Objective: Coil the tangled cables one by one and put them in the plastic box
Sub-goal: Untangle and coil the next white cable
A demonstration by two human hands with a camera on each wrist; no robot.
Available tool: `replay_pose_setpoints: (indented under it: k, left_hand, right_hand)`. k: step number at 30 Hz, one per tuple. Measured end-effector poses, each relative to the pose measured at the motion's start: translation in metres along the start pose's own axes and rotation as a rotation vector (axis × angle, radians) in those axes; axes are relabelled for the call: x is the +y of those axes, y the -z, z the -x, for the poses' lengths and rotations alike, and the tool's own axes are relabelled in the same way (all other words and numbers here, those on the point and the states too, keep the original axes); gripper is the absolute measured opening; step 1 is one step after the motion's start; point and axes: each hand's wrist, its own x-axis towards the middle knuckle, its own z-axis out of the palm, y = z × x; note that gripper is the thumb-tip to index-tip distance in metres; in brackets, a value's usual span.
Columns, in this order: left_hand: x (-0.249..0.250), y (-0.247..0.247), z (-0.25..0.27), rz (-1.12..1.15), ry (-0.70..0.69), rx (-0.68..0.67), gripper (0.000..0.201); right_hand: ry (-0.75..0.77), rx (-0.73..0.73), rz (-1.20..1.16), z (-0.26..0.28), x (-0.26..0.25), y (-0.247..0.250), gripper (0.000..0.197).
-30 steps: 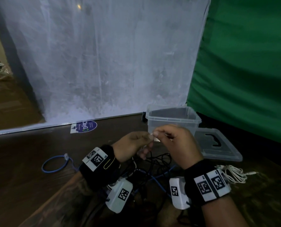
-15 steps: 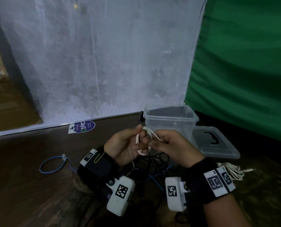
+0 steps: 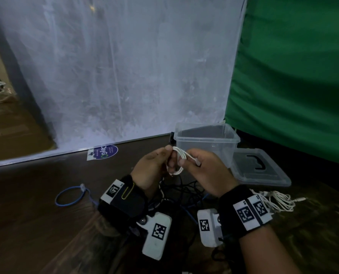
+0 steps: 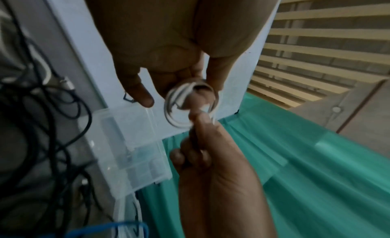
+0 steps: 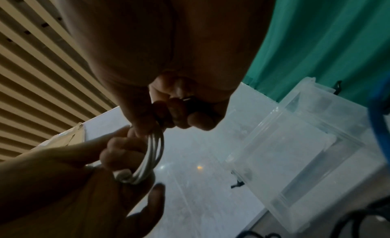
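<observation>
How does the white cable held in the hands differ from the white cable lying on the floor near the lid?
The held white cable is wound into small neat loops, pinched by the left hand and right hand; the floor white cable is a loose, untidy bundle that nobody touches. The held one hangs in the air; the other rests on the floor. Both are white and thin.

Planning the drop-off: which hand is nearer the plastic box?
Right. The right hand holds the white cable just in front of the plastic box, overlapping its front wall in the head view; the left hand sits further left, clear of it.
</observation>
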Motion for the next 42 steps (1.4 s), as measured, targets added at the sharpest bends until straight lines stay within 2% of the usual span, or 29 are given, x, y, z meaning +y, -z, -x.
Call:
replay_pose_setpoints:
  k: [2,5,7,12,15,18,21,24,29,34,37,38,40,42]
  left_hand:
    - [-0.014,-0.003,0.0,0.078,-0.003,0.094,0.029]
    - [-0.034,0.0,0.001,0.015,0.0,0.262,0.03]
    - [-0.043,0.002,0.002,-0.014,0.011,0.304,0.032]
    - [-0.052,0.009,0.002,0.064,0.072,0.266,0.035]
    - [-0.053,0.008,0.002,0.153,0.116,0.21,0.035]
    - [-0.052,0.007,0.002,0.283,0.198,0.132,0.03]
    - [-0.051,0.005,0.004,0.341,0.248,0.036,0.033]
    - [-0.054,0.004,0.004,0.333,0.2,0.056,0.02]
    - [-0.062,0.004,0.004,0.225,0.117,0.182,0.024]
    - [-0.063,0.002,0.007,0.2,0.096,0.075,0.018]
    - [-0.063,0.001,0.008,0.176,0.037,0.046,0.021]
    - [-0.062,0.0,0.008,0.172,0.021,0.064,0.026]
    - [-0.062,0.001,0.008,0.165,0.011,0.153,0.029]
    - [-0.065,0.001,0.007,0.163,0.009,0.215,0.013]
  right_hand:
    - [-0.028,-0.044,-0.02,0.001,0.002,-0.006,0.007]
    - [-0.17,-0.091,-0.117,-0.001,0.013,-0.011,0.003]
    - [-0.252,-0.098,-0.114,-0.003,0.023,-0.011,0.007]
    - [-0.276,-0.213,0.074,0.001,0.033,-0.011,0.006]
    - [-0.277,-0.181,0.083,0.001,0.036,-0.014,0.006]
    - [-0.309,-0.066,-0.016,0.0,0.043,-0.015,0.004]
    - [-0.396,0.016,-0.277,0.0,0.043,-0.017,0.014]
    - [-0.459,0.013,-0.523,0.0,0.035,-0.019,0.012]
    - [-0.505,-0.003,-0.573,0.0,0.027,-0.017,0.013]
    - [-0.613,-0.053,-0.639,0.002,0.026,-0.017,0.014]
    - [-0.595,-0.085,-0.739,0.002,0.024,-0.018,0.012]
    - [-0.563,-0.113,-0.741,0.002,0.024,-0.016,0.016]
    - [-0.487,-0.22,-0.7,0.003,0.024,-0.014,0.043]
    - [-0.437,-0.283,-0.613,0.004,0.023,-0.018,0.062]
